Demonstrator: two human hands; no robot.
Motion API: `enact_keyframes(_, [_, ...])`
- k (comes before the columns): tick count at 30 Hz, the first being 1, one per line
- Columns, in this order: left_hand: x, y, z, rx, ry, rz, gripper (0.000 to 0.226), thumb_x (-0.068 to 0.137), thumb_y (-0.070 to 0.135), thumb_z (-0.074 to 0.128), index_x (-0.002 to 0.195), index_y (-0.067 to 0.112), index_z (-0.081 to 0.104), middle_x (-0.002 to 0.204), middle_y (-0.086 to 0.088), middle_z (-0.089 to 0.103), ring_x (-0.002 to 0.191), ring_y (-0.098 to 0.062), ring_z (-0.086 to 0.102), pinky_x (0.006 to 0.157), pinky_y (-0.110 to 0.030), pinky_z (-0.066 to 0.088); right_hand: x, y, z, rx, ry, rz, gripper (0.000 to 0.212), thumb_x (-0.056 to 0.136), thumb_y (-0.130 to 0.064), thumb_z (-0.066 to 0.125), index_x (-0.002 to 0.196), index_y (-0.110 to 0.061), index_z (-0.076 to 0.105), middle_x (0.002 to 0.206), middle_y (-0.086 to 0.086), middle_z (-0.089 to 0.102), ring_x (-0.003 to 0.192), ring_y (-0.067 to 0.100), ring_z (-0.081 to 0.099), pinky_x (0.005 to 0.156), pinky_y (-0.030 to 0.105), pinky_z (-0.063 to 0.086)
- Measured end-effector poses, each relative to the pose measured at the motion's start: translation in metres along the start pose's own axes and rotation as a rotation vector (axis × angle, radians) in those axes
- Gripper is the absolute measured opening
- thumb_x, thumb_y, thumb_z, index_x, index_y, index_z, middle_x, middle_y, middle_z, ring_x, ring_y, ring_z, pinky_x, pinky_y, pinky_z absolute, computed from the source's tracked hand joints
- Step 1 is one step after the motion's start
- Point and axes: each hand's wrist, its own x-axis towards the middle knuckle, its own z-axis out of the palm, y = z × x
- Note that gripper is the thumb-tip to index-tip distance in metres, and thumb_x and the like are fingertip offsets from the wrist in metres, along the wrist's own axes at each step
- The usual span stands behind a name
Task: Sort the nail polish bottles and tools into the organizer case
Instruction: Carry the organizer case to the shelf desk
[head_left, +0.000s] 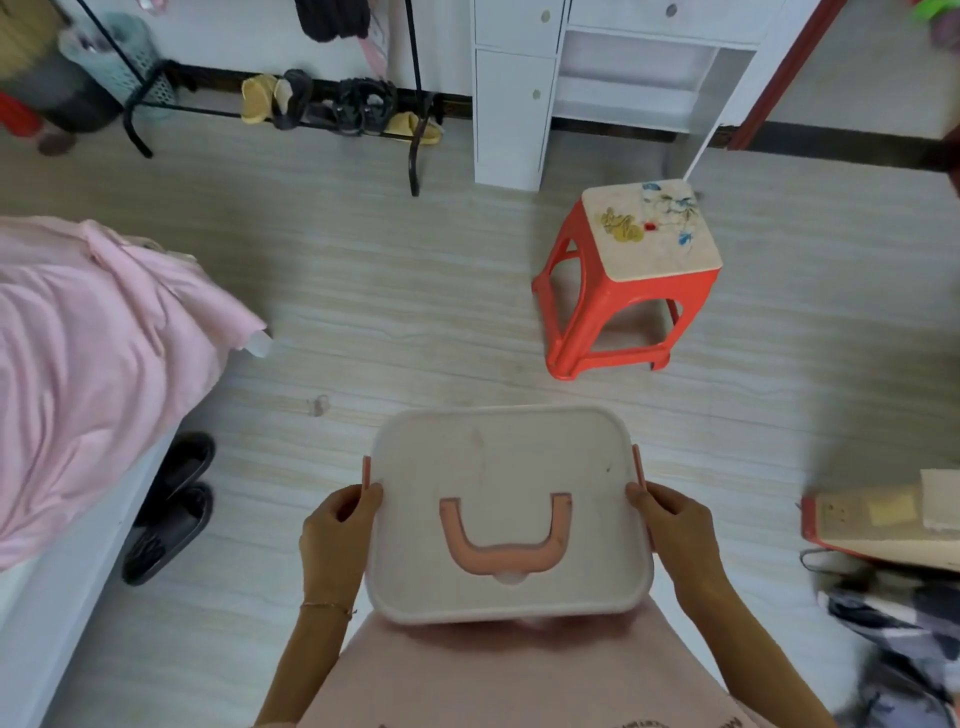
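Observation:
A white organizer case (498, 467) with a pink U-shaped handle (506, 540) folded flat on its lid is carried in front of my body, lid closed. My left hand (337, 530) grips its left side at the pink latch. My right hand (670, 525) grips the right side at the other pink latch. No nail polish bottles or tools are in view; the inside of the case is hidden.
A red plastic stool (628, 280) with a flowered top stands on the floor ahead right. A bed with pink bedding (88, 364) is at left, black slippers (171, 509) beside it. A white cabinet (514, 93) and shoe rack (337, 104) line the far wall.

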Motion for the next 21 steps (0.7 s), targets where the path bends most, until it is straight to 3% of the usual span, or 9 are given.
enact_keyframes(3, [0.039, 0.02, 0.007, 0.016, -0.012, -0.016, 0.01, 0.087, 0.024, 0.06, 0.079, 0.021, 0.066, 0.077, 0.007, 0.065, 0.077, -0.017, 0.06, 0.072, -0.031, 0.045, 0.035, -0.023, 0.019, -0.004, 0.001, 0.02, 0.013, 0.087, -0.019, 0.059, 0.079, -0.023, 0.069, 0.078, -0.009, 0.066, 0.079, 0.016, 0.061, 0.073, 0.035, 0.047])
enact_keyframes(6, [0.086, 0.048, 0.012, 0.029, -0.051, -0.017, 0.009, 0.087, 0.024, 0.06, 0.08, 0.02, 0.065, 0.079, 0.005, 0.066, 0.078, -0.018, 0.06, 0.075, -0.035, 0.048, 0.067, -0.053, 0.041, -0.011, 0.028, 0.041, 0.011, 0.087, -0.019, 0.059, 0.088, -0.017, 0.07, 0.078, -0.009, 0.064, 0.084, 0.019, 0.061, 0.081, 0.038, 0.048])
enact_keyframes(11, [0.178, 0.105, 0.016, 0.093, -0.121, 0.053, 0.016, 0.089, 0.027, 0.058, 0.09, 0.013, 0.066, 0.084, -0.002, 0.066, 0.081, -0.022, 0.059, 0.077, -0.035, 0.048, 0.119, -0.12, 0.08, -0.039, 0.046, 0.037, 0.018, 0.088, -0.02, 0.057, 0.072, -0.026, 0.064, 0.074, -0.009, 0.064, 0.081, 0.023, 0.061, 0.082, 0.044, 0.049])
enact_keyframes(16, [0.254, 0.163, 0.025, 0.095, -0.133, 0.071, 0.016, 0.09, 0.025, 0.056, 0.092, 0.012, 0.064, 0.082, 0.001, 0.063, 0.079, -0.019, 0.057, 0.071, -0.03, 0.044, 0.165, -0.184, 0.106, -0.015, 0.06, 0.008, 0.024, 0.087, -0.022, 0.06, 0.065, -0.031, 0.064, 0.071, -0.005, 0.066, 0.075, 0.021, 0.06, 0.076, 0.04, 0.048])
enact_keyframes(19, [0.288, 0.193, 0.038, 0.083, -0.148, 0.06, 0.014, 0.09, 0.024, 0.056, 0.093, 0.012, 0.064, 0.086, -0.001, 0.063, 0.084, -0.022, 0.057, 0.077, -0.033, 0.046, 0.192, -0.211, 0.114, 0.019, 0.083, 0.016, 0.015, 0.085, -0.021, 0.062, 0.074, -0.019, 0.072, 0.065, 0.001, 0.065, 0.061, 0.018, 0.052, 0.061, 0.032, 0.043])
enact_keyframes(21, [0.31, 0.212, 0.051, 0.082, -0.156, 0.051, 0.014, 0.089, 0.022, 0.057, 0.093, 0.011, 0.065, 0.085, -0.002, 0.063, 0.084, -0.022, 0.057, 0.077, -0.032, 0.045, 0.214, -0.227, 0.116, 0.024, 0.097, 0.035, 0.019, 0.085, -0.021, 0.062, 0.078, -0.007, 0.072, 0.068, 0.014, 0.065, 0.06, 0.02, 0.048, 0.06, 0.031, 0.039])
